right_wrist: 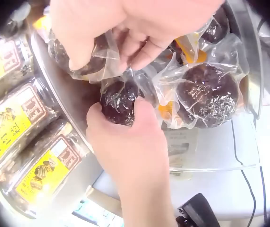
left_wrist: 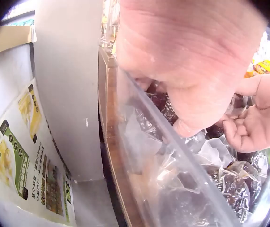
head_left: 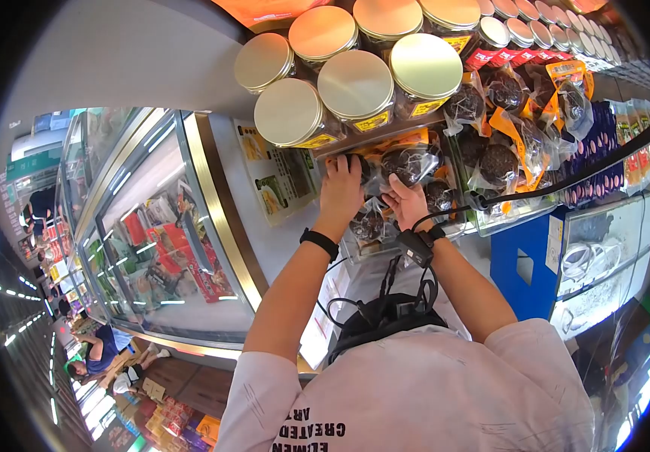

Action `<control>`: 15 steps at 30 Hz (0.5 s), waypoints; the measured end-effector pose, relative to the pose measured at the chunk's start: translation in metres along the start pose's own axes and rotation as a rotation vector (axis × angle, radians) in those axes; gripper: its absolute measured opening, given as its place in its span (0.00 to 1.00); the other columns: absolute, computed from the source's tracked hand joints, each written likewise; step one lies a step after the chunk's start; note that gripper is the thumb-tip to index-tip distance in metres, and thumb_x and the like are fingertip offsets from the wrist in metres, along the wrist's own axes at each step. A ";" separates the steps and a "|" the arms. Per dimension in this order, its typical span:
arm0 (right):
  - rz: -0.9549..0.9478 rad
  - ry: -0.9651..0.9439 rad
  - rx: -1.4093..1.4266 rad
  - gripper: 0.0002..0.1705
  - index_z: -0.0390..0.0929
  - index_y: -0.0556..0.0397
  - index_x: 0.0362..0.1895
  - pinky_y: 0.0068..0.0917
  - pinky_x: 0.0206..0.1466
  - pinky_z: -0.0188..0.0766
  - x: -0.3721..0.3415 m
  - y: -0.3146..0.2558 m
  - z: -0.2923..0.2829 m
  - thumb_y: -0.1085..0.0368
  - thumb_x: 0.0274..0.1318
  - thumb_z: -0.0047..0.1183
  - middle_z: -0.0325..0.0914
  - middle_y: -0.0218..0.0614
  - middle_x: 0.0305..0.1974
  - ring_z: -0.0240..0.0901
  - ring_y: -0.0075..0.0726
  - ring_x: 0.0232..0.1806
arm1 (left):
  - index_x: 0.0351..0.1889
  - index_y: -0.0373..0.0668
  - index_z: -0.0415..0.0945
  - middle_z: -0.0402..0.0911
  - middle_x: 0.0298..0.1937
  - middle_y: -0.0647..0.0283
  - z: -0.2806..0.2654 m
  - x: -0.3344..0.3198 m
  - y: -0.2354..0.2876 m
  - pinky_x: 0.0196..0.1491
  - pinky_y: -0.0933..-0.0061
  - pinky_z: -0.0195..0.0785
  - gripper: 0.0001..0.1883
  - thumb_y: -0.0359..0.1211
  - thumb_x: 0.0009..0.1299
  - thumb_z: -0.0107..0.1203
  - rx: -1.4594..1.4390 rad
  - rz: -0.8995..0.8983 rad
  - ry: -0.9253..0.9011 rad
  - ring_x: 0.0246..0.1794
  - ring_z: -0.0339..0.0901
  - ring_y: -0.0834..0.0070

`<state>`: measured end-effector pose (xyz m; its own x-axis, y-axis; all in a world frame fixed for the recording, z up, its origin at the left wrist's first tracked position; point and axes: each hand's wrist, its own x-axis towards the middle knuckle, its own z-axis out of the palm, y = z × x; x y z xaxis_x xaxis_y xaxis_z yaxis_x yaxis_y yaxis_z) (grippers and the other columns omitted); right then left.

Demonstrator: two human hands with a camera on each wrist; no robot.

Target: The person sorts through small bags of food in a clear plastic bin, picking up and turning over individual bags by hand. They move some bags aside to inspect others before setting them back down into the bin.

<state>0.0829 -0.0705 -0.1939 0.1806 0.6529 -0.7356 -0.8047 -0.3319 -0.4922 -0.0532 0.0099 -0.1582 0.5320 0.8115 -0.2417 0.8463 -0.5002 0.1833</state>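
My left hand (head_left: 342, 190) reaches into a clear-walled bin (left_wrist: 172, 156) and grips a dark, round food packet (right_wrist: 119, 101), thumb on one side and fingers on the other. Close to its right, my right hand (head_left: 406, 202) holds another dark round packet (head_left: 409, 164) in clear wrap, thumb over its near side. In the right wrist view the right hand's thumb and fingers (right_wrist: 142, 49) straddle that crinkled wrap. More packets of the same kind, such as one with an orange label (right_wrist: 208, 94), lie around both hands.
Large lidded jars (head_left: 355, 83) stand just behind the bin. To the right are more bagged dark packets (head_left: 498, 162) and purple packs (head_left: 592, 151). A glass-doored cabinet (head_left: 167, 241) stands at left, and a black cable (head_left: 581, 177) crosses the right side.
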 end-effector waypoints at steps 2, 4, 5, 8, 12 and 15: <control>0.068 -0.075 -0.046 0.11 0.74 0.46 0.38 0.28 0.42 0.74 0.000 0.003 -0.001 0.57 0.57 0.59 0.78 0.25 0.34 0.77 0.26 0.37 | 0.62 0.37 0.60 0.63 0.56 0.49 0.001 0.001 0.000 0.49 0.55 0.72 0.38 0.33 0.52 0.63 0.004 0.003 -0.010 0.55 0.67 0.48; 0.082 -0.083 -0.053 0.11 0.74 0.46 0.38 0.28 0.41 0.74 0.009 0.008 -0.003 0.57 0.57 0.59 0.78 0.25 0.33 0.77 0.25 0.37 | 0.62 0.36 0.59 0.64 0.55 0.50 0.002 0.003 -0.002 0.49 0.56 0.72 0.38 0.33 0.53 0.62 -0.016 -0.013 -0.011 0.55 0.68 0.49; 0.103 -0.090 -0.059 0.11 0.74 0.46 0.37 0.28 0.40 0.74 0.011 0.009 0.000 0.56 0.57 0.60 0.78 0.25 0.33 0.77 0.25 0.37 | 0.62 0.36 0.59 0.64 0.55 0.50 0.001 0.003 -0.002 0.49 0.56 0.72 0.38 0.33 0.53 0.62 -0.013 -0.016 -0.009 0.55 0.68 0.49; 0.131 -0.119 -0.118 0.09 0.75 0.46 0.36 0.26 0.38 0.74 0.030 0.002 -0.003 0.57 0.57 0.59 0.78 0.24 0.30 0.77 0.25 0.35 | 0.62 0.35 0.59 0.65 0.54 0.50 0.001 0.002 0.000 0.48 0.56 0.72 0.38 0.34 0.53 0.62 0.006 -0.002 -0.016 0.54 0.68 0.50; 0.127 -0.220 -0.129 0.09 0.74 0.44 0.40 0.26 0.37 0.73 0.039 -0.006 -0.013 0.59 0.58 0.58 0.76 0.23 0.33 0.74 0.23 0.34 | 0.58 0.34 0.64 0.68 0.51 0.51 -0.005 0.004 0.005 0.52 0.55 0.68 0.33 0.35 0.55 0.60 0.042 0.051 0.130 0.53 0.69 0.53; 0.127 -0.279 -0.061 0.10 0.73 0.44 0.42 0.25 0.36 0.73 0.043 -0.008 -0.015 0.60 0.59 0.58 0.75 0.22 0.34 0.72 0.22 0.33 | 0.56 0.34 0.67 0.69 0.51 0.52 -0.008 0.009 0.011 0.54 0.55 0.63 0.29 0.36 0.56 0.59 0.014 0.070 0.141 0.54 0.68 0.54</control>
<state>0.1050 -0.0502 -0.2283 -0.0883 0.7625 -0.6409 -0.7741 -0.4574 -0.4376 -0.0392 0.0139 -0.1504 0.5817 0.8082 -0.0921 0.8079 -0.5609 0.1811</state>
